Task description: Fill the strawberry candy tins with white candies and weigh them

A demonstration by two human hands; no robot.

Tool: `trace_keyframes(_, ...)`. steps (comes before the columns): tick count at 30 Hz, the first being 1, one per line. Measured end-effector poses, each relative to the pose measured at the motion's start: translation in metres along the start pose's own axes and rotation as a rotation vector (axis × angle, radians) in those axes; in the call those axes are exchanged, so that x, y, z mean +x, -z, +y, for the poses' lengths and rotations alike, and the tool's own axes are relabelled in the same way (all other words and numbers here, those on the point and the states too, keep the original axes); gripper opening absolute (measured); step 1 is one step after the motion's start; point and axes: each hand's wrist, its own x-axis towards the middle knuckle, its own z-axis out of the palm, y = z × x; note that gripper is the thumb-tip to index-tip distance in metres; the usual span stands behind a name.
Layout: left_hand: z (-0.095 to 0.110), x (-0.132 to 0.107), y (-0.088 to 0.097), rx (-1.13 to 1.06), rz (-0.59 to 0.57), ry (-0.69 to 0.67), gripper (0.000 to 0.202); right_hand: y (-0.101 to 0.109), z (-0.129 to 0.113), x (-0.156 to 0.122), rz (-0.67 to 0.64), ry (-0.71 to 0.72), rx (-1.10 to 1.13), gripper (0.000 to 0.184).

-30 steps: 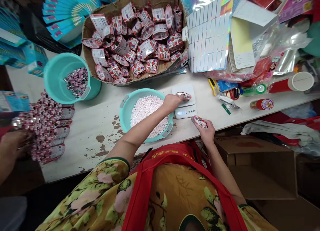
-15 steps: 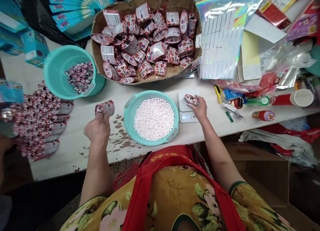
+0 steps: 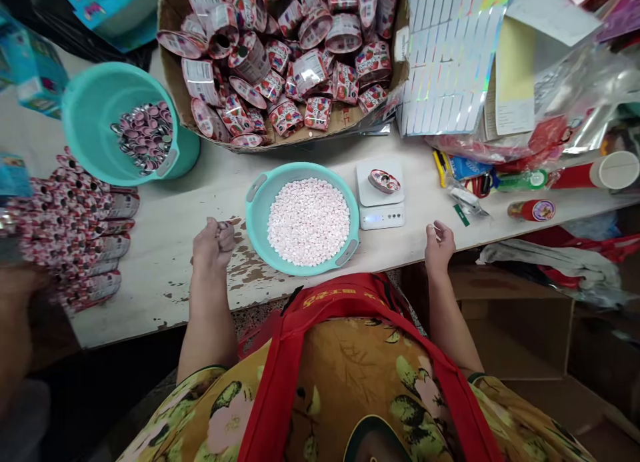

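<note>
My left hand [image 3: 213, 245] rests on the worn white table [image 3: 165, 275], left of a teal basin [image 3: 255, 212] full of small pink and white candies [image 3: 309, 219]. Its fingers are curled into a fist, and what they hold, if anything, is hidden. My right hand [image 3: 439, 245] lies at the table's front edge, right of the basin, fingers loosely apart and empty. A small strawberry-print tin [image 3: 384, 181] lies on the white digital scale [image 3: 380, 212] behind the basin, apart from both hands.
A cardboard box [image 3: 175, 82] of strawberry-print tins stands at the back. A teal bucket [image 3: 90, 109] with lids is at back left. Filled tins [image 3: 80, 229] lie piled at the left by another person's hand [image 3: 15, 295]. Packaging, tape and papers [image 3: 500, 82] clutter the right.
My left hand carried a tin from the scale over to the left and no longer shows it. My right hand put its tin on the scale and drew back to the table edge.
</note>
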Motion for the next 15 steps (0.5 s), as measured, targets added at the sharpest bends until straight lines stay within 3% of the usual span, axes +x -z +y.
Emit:
trace_keyframes(4,0.020,-0.022,-0.078,-0.164,-0.333,-0.064,0.032,-0.005,0.008,-0.009,-0.030,-0.058,0.077,0.055)
trace_keyframes(9,0.018,-0.038,-0.184,0.069,-0.591,-0.116,0.024,0.001,0.023,-0.020,-0.069,-0.094,0.112,0.055)
trace_keyframes(12,0.011,-0.043,-0.228,0.161,-0.689,-0.107,0.029,0.000,0.024,-0.022,-0.076,-0.079,0.109,0.054)
trace_keyframes(15,0.003,-0.046,-0.253,0.143,-0.710,-0.079,0.037,-0.025,0.006,-0.008,-0.125,0.077,0.079,0.065)
